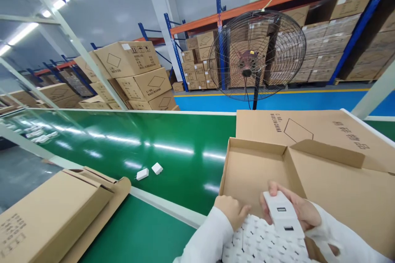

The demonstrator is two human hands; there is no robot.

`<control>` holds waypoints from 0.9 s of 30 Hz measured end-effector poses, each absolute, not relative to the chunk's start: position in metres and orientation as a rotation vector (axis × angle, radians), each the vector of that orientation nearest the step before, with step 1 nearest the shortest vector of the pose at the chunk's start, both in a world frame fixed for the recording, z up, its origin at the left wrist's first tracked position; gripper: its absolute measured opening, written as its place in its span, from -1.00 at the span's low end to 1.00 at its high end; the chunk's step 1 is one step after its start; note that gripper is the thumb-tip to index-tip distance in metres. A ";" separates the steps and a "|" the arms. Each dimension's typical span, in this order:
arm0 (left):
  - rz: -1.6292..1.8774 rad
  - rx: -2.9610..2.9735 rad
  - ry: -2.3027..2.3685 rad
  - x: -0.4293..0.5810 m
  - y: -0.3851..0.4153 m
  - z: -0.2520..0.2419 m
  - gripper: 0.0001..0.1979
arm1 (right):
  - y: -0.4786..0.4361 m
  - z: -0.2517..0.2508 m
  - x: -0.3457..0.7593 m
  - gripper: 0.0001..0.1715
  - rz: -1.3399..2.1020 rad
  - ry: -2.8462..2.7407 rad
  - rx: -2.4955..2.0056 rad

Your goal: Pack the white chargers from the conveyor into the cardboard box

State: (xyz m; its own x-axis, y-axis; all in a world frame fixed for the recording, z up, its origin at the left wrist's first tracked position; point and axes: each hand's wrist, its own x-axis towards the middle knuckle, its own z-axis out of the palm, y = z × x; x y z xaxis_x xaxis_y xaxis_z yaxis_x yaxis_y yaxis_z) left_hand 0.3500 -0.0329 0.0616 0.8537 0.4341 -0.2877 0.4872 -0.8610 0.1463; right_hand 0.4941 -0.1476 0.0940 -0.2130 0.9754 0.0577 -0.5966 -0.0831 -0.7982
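My right hand is closed round a white charger block with two ports showing, held just above an open cardboard box. The box bottom is lined with several rows of white chargers packed side by side. My left hand is curled, its fingers resting on the packed chargers at the box's near left corner; nothing shows in it. Both arms wear white sleeves.
Two loose white chargers lie on the green conveyor belt. A closed flat carton sits at the near left. A black pedestal fan stands beyond the belt, with stacked cartons and pallet racking behind.
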 end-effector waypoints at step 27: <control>0.514 2.069 1.849 0.181 0.132 0.012 -0.77 | -0.081 0.015 0.474 -0.56 0.943 -1.455 -1.720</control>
